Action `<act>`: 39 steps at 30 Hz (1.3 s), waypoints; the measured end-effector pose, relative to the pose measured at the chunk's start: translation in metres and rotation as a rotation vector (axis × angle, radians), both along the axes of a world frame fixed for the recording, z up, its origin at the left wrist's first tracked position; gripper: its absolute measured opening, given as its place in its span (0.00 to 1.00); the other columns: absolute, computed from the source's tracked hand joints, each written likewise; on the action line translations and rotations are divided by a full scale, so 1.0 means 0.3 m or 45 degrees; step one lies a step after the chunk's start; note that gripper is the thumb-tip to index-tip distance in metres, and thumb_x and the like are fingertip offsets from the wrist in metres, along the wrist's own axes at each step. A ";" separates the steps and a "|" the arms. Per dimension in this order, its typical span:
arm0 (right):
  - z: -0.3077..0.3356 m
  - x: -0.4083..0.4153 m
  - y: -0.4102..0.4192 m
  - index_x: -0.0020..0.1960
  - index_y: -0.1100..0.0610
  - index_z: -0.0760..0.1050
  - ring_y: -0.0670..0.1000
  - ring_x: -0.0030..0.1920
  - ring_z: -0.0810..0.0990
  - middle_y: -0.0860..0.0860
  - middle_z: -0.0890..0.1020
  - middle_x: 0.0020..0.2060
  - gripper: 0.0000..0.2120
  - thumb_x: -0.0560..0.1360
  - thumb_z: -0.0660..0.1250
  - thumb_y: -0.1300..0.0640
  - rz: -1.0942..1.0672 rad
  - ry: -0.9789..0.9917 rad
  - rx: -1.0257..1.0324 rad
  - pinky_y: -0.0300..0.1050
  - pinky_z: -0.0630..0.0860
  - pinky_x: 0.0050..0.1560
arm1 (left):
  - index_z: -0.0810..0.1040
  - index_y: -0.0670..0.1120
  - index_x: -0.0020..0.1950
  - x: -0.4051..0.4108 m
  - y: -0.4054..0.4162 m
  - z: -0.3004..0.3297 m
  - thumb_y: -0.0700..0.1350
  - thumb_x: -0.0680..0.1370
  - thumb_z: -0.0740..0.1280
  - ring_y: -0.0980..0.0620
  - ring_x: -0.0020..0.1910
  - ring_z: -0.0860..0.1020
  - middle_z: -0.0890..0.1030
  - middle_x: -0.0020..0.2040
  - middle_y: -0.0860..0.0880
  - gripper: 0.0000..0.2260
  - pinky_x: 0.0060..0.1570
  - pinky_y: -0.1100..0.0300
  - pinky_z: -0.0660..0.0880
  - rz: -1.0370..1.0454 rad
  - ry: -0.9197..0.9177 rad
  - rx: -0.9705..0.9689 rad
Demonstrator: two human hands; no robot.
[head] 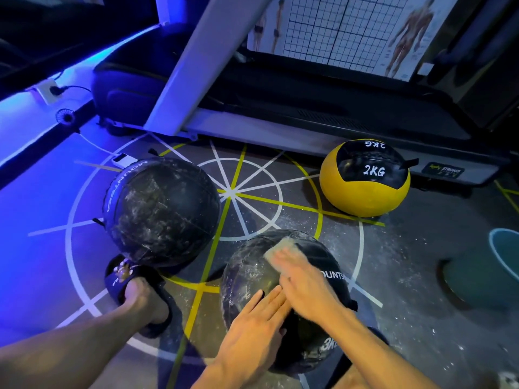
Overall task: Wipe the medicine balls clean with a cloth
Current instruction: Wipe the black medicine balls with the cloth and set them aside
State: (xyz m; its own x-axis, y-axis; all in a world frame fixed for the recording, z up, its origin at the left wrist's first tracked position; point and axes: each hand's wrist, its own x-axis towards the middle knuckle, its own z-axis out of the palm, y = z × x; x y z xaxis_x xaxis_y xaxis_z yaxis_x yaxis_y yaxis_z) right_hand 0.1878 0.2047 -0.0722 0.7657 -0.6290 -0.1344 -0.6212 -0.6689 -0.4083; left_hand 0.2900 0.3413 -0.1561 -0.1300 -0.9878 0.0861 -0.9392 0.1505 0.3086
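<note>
While the right hand point(304, 284) presses flat on a pale folded cloth point(282, 249), that cloth lies on top of the near black round leather medicine ball point(252, 276), which sits on the floor and takes the place of landmark for all else. Its grip is released: the fingers lie straight over the cloth, pushing it against the ball's upper face rather than curling round it. On the near side of this ball the left hand point(252, 324) rests with straight fingers spread against the leather, its grip likewise released, holding nothing. White dust streaks the ball's skin, and white lettering shows beside the right wrist and low on the near right side.

Up and to the left of the landmark ball, just apart from it, stands a second black round medicine ball point(163, 211), also smeared with white dust and lettered along its left edge. Well beyond and to the right sits a yellow and black round medicine ball marked 2KG point(365, 181), close against the grey base of a treadmill point(280, 108). To the left of the landmark ball a bare foot in a dark slipper point(134, 290) touches the dusty second ball. Grey floor with white and yellow painted lines point(247, 186) lies under all three, speckled with white powder to the right
</note>
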 end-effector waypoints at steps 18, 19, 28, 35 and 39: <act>-0.026 -0.067 -0.143 0.77 0.45 0.66 0.43 0.63 0.77 0.44 0.71 0.73 0.24 0.84 0.56 0.61 -0.106 0.030 0.038 0.40 0.74 0.65 | 0.65 0.55 0.80 0.040 -0.008 0.022 0.51 0.75 0.67 0.62 0.79 0.60 0.62 0.81 0.61 0.33 0.75 0.56 0.57 0.042 0.103 0.046; -0.027 -0.068 -0.097 0.79 0.45 0.64 0.41 0.70 0.71 0.39 0.65 0.75 0.26 0.83 0.56 0.62 0.089 0.004 0.054 0.41 0.67 0.73 | 0.64 0.55 0.81 0.043 -0.007 0.022 0.50 0.76 0.65 0.62 0.79 0.59 0.63 0.80 0.61 0.32 0.76 0.56 0.56 0.051 0.112 0.042; 0.030 -0.010 -0.036 0.72 0.44 0.73 0.48 0.56 0.82 0.50 0.81 0.65 0.22 0.83 0.56 0.60 0.184 0.075 0.145 0.50 0.78 0.61 | 0.62 0.58 0.81 0.050 -0.021 0.035 0.46 0.76 0.62 0.64 0.80 0.54 0.64 0.79 0.62 0.32 0.79 0.56 0.46 0.064 0.187 0.098; -0.014 0.018 -0.216 0.73 0.44 0.72 0.55 0.58 0.82 0.53 0.83 0.62 0.20 0.84 0.56 0.55 -0.233 0.143 -0.103 0.53 0.80 0.58 | 0.69 0.54 0.78 0.055 -0.008 0.057 0.52 0.77 0.62 0.60 0.76 0.67 0.69 0.78 0.58 0.27 0.74 0.54 0.56 0.057 0.045 0.081; -0.027 0.023 -0.186 0.74 0.46 0.71 0.57 0.59 0.82 0.54 0.82 0.63 0.21 0.83 0.56 0.55 -0.192 0.193 -0.101 0.54 0.79 0.59 | 0.78 0.54 0.71 0.054 0.040 0.076 0.49 0.73 0.66 0.60 0.69 0.75 0.75 0.73 0.58 0.25 0.73 0.60 0.60 0.050 0.140 0.103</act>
State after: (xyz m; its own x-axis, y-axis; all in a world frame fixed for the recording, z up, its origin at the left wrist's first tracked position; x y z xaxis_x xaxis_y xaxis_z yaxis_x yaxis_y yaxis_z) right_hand 0.1947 0.1489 -0.0802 0.6369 -0.7482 -0.1859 -0.7668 -0.5901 -0.2524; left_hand 0.3061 0.3532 -0.1332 -0.0853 -0.9962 0.0175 -0.9036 0.0847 0.4199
